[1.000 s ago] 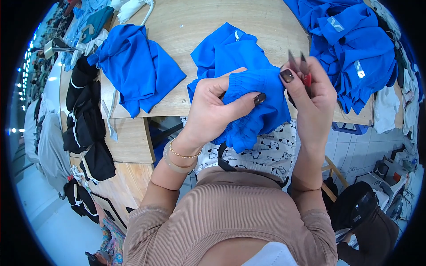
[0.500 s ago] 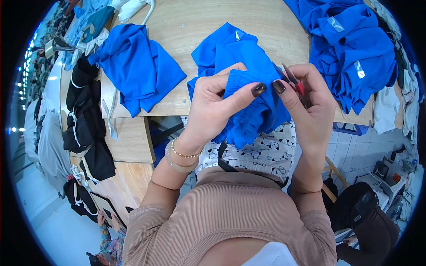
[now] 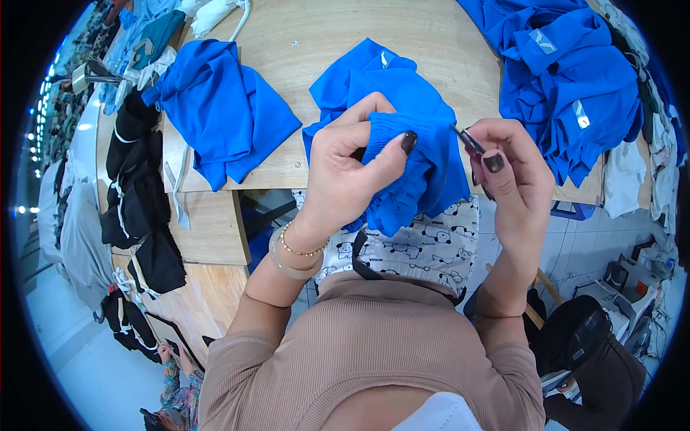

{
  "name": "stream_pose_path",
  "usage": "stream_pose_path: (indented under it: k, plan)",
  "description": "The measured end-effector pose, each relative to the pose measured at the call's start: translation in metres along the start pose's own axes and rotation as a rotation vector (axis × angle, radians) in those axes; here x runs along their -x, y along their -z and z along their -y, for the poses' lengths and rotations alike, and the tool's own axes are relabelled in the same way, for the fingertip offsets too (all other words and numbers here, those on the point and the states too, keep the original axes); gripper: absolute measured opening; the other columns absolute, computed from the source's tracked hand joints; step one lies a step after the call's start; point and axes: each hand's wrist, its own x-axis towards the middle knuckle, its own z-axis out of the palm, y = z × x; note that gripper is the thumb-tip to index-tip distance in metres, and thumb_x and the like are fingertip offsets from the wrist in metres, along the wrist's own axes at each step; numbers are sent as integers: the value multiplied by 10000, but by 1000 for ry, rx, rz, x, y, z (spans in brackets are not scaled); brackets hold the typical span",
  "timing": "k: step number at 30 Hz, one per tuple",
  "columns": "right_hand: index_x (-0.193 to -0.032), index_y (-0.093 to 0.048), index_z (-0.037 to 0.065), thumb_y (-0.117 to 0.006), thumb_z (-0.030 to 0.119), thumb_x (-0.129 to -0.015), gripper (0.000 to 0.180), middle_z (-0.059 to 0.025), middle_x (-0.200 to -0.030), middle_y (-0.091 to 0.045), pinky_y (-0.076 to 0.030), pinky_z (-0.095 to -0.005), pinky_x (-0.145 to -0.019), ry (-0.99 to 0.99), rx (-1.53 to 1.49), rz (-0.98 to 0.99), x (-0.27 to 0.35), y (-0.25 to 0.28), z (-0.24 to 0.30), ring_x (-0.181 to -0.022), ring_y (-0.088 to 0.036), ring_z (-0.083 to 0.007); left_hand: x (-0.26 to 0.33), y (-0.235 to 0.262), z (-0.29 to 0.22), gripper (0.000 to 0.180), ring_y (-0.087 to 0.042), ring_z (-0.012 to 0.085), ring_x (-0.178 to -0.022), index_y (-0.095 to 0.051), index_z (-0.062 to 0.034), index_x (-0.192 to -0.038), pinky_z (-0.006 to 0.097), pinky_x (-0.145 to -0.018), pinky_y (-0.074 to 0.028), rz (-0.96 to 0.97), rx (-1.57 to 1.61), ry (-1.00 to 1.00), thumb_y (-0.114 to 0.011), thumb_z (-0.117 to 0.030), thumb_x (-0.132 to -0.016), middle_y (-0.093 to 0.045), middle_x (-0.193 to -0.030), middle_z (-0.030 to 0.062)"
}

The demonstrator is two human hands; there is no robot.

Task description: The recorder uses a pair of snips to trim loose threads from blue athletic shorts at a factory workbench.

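A blue garment point(image 3: 399, 86) with a gathered elastic waistband lies partly on the table, its near end hanging over the edge above my lap. My left hand point(image 3: 348, 169) is closed on the waistband, thumb on top and fingers behind the cloth. Just right of the garment, my right hand point(image 3: 521, 176) grips a pair of small thread snips point(image 3: 471, 144) with dark blades. The blade tips point up and left toward the cloth, close to its edge; whether they touch it I cannot tell.
Another blue garment point(image 3: 223, 115) lies on the table point(image 3: 309, 25) at left, and a pile of blue garments point(image 3: 568, 93) at right. Black garments point(image 3: 136, 187) hang off the left side. A person point(image 3: 180, 388) is at lower left. A black seat point(image 3: 575, 330) stands at lower right.
My right hand has drawn back to the right, away from my left thumb and the waistband, with the snips still in it. My left thumb has shifted slightly left and up; its grip stays.
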Motion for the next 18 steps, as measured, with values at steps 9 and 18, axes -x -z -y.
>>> stream_pose_path:
  k: [9,18]
  plan:
    - [-850,-635,-26,-656,35,-829,68,-19,-613,-545,-345,-179,-489,22,358,-52,0,-9,12,-555,-454,-33,-1,1,1,61,-433,81,-674,-575,40,-694,209,-574,-332,24,-144,-92,-613,25,-739,-495,-776,29]
    - [-846,-632,-28,-656,43,-827,77,-42,-593,-529,-336,-202,-467,24,455,-42,-1,-11,16,-523,-436,-55,-1,-2,-1,65,-432,64,-646,-591,44,-692,201,-536,-321,6,-104,-64,-619,28,-749,-508,-766,28]
